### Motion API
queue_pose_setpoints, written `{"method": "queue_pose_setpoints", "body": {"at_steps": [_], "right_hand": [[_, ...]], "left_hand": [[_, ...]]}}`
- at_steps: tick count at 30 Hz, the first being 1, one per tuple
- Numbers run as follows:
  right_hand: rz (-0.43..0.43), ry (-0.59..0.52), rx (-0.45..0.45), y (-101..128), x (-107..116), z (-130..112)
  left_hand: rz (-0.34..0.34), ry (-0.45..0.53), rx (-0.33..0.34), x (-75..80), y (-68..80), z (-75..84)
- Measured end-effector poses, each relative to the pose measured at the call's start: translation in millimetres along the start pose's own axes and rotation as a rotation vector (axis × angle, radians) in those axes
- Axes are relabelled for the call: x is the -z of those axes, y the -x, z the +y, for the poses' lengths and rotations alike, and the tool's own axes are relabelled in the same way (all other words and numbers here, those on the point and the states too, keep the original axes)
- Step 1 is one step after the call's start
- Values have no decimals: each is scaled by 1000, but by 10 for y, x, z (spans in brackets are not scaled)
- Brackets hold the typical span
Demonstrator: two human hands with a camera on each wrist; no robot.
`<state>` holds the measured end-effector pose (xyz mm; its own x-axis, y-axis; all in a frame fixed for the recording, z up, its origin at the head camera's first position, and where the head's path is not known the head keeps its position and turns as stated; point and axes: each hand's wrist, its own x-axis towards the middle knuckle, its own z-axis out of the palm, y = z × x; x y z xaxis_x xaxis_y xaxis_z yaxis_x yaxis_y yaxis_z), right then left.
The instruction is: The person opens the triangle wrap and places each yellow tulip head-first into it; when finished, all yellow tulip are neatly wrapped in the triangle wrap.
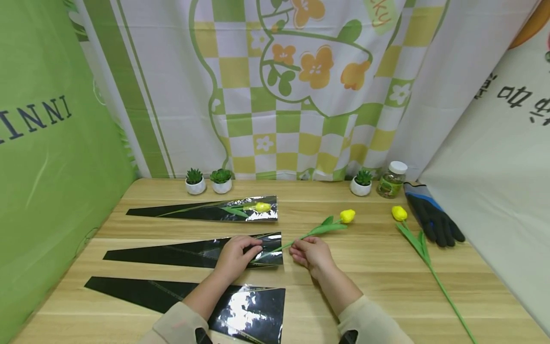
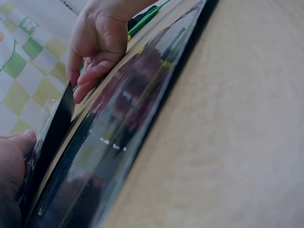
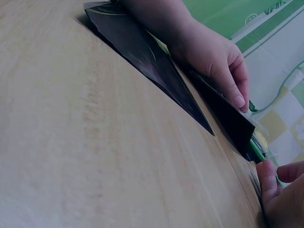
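My right hand (image 1: 314,255) pinches the green stem of a yellow artificial tulip (image 1: 323,230), whose bloom points to the back right. The lower stem lies inside the mouth of the middle black flower sleeve (image 1: 176,253), showing through its clear front. Over that sleeve, my left hand (image 1: 235,258) pinches the clear film near the mouth between thumb and fingers. In the right wrist view, the left hand (image 3: 216,61) is at the sleeve's upper edge, with the right hand (image 3: 285,194) just beyond the mouth.
Behind lies a sleeve (image 1: 202,210) with a yellow tulip (image 1: 262,207) inside; a wider black sleeve (image 1: 253,310) lies in front. Another tulip (image 1: 429,263) and a black-blue glove (image 1: 434,217) are at right. Potted succulents (image 1: 195,182) and a lidded jar (image 1: 391,180) line the back.
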<state>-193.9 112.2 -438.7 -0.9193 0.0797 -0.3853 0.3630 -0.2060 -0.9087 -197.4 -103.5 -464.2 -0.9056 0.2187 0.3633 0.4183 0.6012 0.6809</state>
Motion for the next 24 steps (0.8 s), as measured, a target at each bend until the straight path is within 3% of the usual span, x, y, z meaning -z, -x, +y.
{"method": "queue_pose_setpoints", "body": {"at_steps": [10,15,17,19,24], "right_hand": [[-40,31,-27,27,43,5],[-41,91,13,86,75,19],[-27,175,76,85,101,5],[2,338,186,59,143,-32],[51,858,494,-84,326,-222]], "left_hand": [[-8,-11,-2,10,3,-2],[-10,13,17,7,2,-1],[-8,24,27,3,1,-1],[-1,26,28,-4,0,-5],[-1,13,22,-8,5,-11]]}}
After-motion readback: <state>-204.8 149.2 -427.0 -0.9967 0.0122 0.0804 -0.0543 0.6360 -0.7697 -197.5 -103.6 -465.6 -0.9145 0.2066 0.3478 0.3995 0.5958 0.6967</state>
